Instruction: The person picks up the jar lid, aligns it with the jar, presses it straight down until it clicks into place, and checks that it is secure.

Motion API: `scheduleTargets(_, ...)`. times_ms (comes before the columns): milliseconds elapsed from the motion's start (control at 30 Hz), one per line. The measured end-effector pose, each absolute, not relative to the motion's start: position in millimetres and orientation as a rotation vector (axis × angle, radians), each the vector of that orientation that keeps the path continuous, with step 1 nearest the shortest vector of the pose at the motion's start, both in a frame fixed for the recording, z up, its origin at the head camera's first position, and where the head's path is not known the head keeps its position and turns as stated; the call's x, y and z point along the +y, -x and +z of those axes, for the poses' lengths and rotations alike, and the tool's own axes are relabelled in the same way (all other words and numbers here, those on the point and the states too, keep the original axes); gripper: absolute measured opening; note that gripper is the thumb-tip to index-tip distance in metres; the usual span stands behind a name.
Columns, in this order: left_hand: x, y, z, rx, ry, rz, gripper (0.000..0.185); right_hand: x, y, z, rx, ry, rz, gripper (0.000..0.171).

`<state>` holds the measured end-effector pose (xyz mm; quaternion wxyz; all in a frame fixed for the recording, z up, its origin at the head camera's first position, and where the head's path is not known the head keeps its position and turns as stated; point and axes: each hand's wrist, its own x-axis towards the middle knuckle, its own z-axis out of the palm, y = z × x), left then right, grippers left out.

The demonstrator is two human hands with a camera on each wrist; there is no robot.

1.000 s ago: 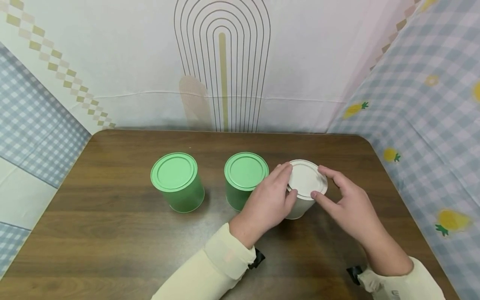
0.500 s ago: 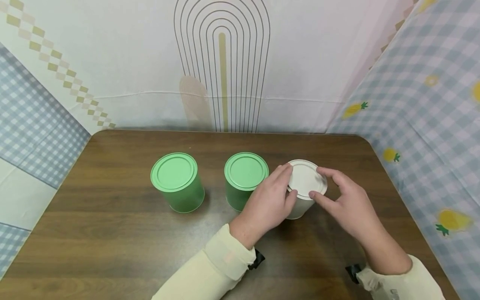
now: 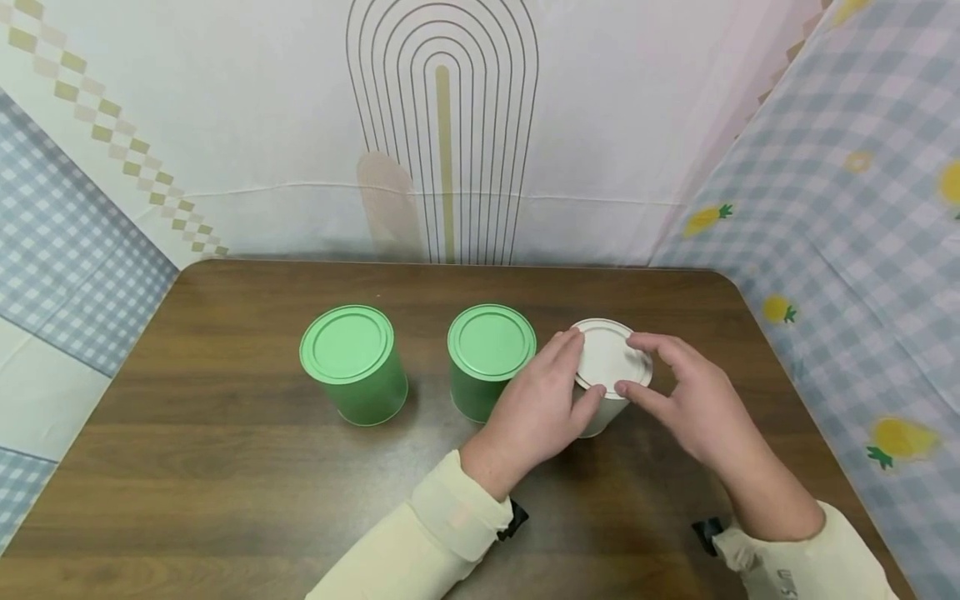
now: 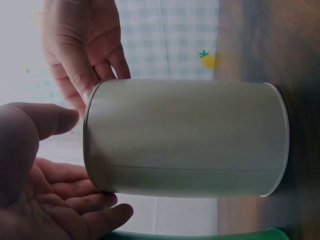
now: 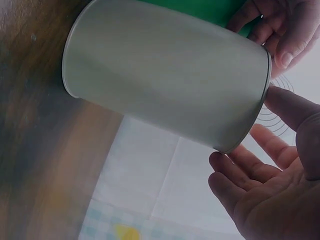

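A white can [image 3: 609, 360] with a closed lid stands upright on the brown table [image 3: 225, 467], right of two green cans. My left hand [image 3: 558, 379] curls round its left rim, index finger at the lid's far edge and thumb on the near side. My right hand [image 3: 660, 375] grips the right rim, thumb and forefinger on the lid's edge. In the left wrist view the left hand [image 4: 45, 170] cups the top of the white can [image 4: 185, 137]. In the right wrist view my right hand [image 5: 270, 185] has its thumb on the rim of the white can [image 5: 165, 75].
The nearer green can [image 3: 487, 358] stands close against my left hand; the other green can [image 3: 352, 362] is farther left. Patterned cloth walls [image 3: 847, 208] enclose the table at the back and on both sides. Bare tabletop lies at the front left.
Almost nothing moved. My right thumb crept slightly left along the lid's near edge, and my left thumb slid a little lower on the can's side.
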<state>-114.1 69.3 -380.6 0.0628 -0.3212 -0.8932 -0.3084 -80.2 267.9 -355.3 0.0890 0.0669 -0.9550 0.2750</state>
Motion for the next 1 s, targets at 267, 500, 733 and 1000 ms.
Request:
scheduleTargets(267, 73, 117, -381, -2.628, 0.952, -0.841, 0.049, 269, 82, -349, -2.903, -0.225, 0.792, 0.053)
scheduleTargets(500, 77, 119, -381, -2.623, 0.904, -0.789, 0.044, 268, 85, -344, -2.96, -0.227, 0.789, 0.053)
scheduleTargets(733, 80, 117, -380, -2.633, 0.877, -0.821, 0.044, 269, 85, -345, -2.965, -0.213, 0.802, 0.053)
scheduleTargets(1000, 82, 115, -377, -2.727, 0.851, -0.862, 0.046, 271, 86, -347, -2.965, -0.224, 0.864, 0.052)
